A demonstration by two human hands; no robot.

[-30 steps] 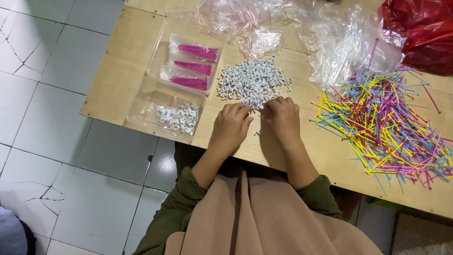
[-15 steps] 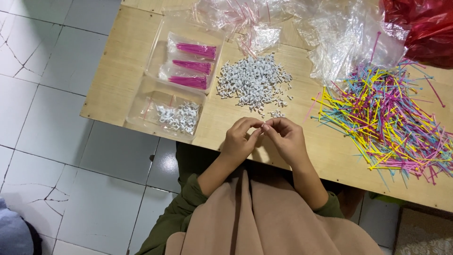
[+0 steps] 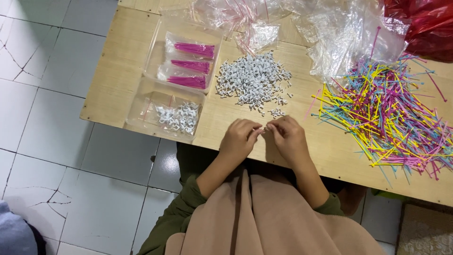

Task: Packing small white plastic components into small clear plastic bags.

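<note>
- Grip: left hand (image 3: 239, 138) and right hand (image 3: 289, 138) meet fingertip to fingertip over the near edge of the wooden table (image 3: 118, 71). Both are pinched shut on something small and white between them, which looks like one white clip (image 3: 264, 128); its shape and long axis are too small to tell.
- Position of the held piece: at the point where the two hands touch, above bare tabletop, no nearer to one hand than the other.
- Nearest stock: a few loose clips (image 3: 276, 113) lie just beyond the fingertips, slightly to the right, so the right hand is the nearer one.
- Main stock: the pile of white clips (image 3: 252, 80) sits farther off, straight beyond the hands (a rough heap, with no single long axis).
- Left of the hands: a clear tray (image 3: 141, 113) holding a small bag of white clips (image 3: 178, 117), near the table's edge.
- Beyond that tray: a second clear tray (image 3: 155, 47) with three bagged bundles of magenta ties (image 3: 191, 65), laid left to right.
- Right of the hands: a wide scatter of coloured cable ties (image 3: 387, 113) in yellow, pink and blue, well apart from the grip.
- Far edge: crumpled clear plastic bags (image 3: 339, 38) and a red plastic bag (image 3: 424, 23) in the far right corner.
- Below: tiled floor (image 3: 47, 141).
</note>
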